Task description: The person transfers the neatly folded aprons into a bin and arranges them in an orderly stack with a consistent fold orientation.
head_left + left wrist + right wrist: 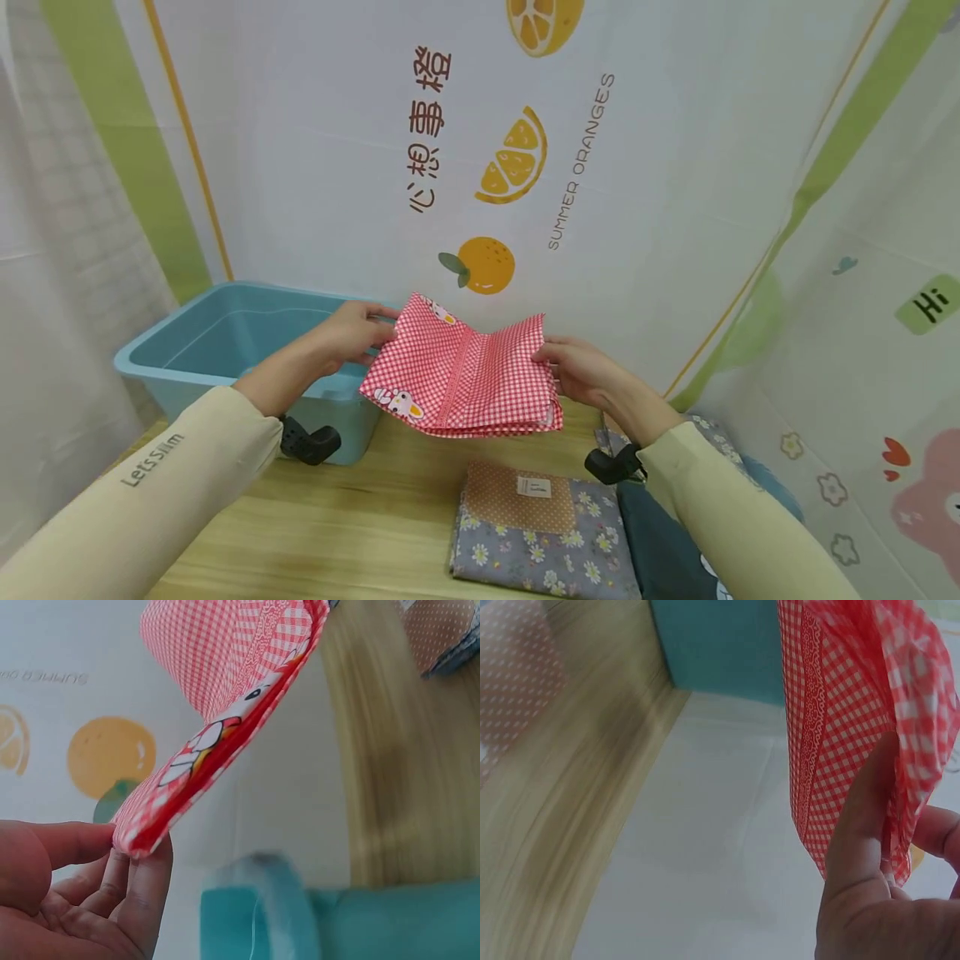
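Note:
A folded red-and-white checked cloth (pixel 480 375) with rabbit prints hangs in the air between both hands, sagging slightly along a patterned band at its middle. My left hand (pixel 357 335) pinches its left edge; in the left wrist view the thumb (pixel 79 844) lies on one side of the layers, the fingers on the other. On the opposite edge, my right hand (pixel 581 367) grips the cloth, and the right wrist view shows its thumb (pixel 862 817) tucked against the folded layers. Below lies a folded grey daisy-print cloth (pixel 517 554) with a brown dotted patch and a small label.
A blue plastic tub (pixel 247 379) stands at the left on the wooden table (pixel 300 517), behind the left forearm. A dark folded cloth (pixel 660 542) and other fabric (pixel 712 437) lie at the right, partly under the right arm. A printed white curtain (pixel 337 167) hangs behind.

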Available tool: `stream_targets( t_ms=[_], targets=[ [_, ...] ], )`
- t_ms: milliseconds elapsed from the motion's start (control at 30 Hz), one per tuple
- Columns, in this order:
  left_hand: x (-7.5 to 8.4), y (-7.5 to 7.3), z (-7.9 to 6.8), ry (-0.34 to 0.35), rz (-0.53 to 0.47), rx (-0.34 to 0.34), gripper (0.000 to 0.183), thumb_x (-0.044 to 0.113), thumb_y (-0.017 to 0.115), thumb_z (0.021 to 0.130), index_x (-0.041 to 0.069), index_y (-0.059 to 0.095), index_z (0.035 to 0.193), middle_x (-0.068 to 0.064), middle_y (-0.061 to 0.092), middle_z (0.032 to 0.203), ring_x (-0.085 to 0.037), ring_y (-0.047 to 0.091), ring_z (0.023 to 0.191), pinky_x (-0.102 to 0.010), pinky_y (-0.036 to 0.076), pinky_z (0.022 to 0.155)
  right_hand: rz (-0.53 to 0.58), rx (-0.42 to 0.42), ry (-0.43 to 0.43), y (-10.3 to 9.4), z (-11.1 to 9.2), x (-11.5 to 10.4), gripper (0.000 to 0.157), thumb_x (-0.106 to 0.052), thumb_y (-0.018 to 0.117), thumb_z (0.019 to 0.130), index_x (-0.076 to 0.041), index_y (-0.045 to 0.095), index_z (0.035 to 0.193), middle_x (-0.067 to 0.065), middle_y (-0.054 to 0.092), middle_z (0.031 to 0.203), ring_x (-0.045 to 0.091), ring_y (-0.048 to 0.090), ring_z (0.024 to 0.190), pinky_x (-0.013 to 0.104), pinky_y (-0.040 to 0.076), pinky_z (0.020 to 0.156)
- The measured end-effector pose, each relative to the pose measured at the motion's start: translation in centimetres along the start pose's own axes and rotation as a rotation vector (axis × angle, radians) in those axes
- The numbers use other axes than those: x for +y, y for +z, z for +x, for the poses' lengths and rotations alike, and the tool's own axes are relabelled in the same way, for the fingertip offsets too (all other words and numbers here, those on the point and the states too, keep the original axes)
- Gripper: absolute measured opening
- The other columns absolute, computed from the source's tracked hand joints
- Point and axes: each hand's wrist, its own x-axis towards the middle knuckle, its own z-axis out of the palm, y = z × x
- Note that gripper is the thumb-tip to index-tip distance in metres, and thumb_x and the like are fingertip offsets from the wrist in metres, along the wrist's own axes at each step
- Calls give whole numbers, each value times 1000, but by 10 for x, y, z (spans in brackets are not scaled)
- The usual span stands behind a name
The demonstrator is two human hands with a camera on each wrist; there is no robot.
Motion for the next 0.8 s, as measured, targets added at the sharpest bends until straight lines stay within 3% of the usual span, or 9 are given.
stream_targets(
  t_ms=[167,433,600,800],
  targets=[
    [-4,-20,-3,12,14,26,54,16,45,107,3,32,157,-22,56,136,-12,65,94,-28,60,71,29,-8,-25,13,5,-11,52,-12,41,105,-1,32,154,2,59,110,10,63,89,24,56,72],
    [-18,-60,-8,-27,69,59,56,16,46,106,-1,30,157,-20,59,133,-5,66,86,-29,61,74,98,-39,-25,41,23,-22,52,-10,45,105,-6,33,155,7,59,120,14,66,95,27,59,76],
    [-24,-83,-12,-45,135,85,54,15,45,106,-5,31,155,-19,59,129,-7,63,89,-28,60,74,131,-32,-14,64,37,-28,51,-8,46,105,-8,36,154,11,59,125,17,67,98,29,60,76],
    [-36,-106,-15,-72,212,134,53,13,43,106,-10,32,152,-30,48,138,-13,61,94,-28,59,75,162,-33,-5,91,52,-36,50,-7,47,104,-8,38,153,11,60,126,17,66,99,29,60,76]
  ],
)
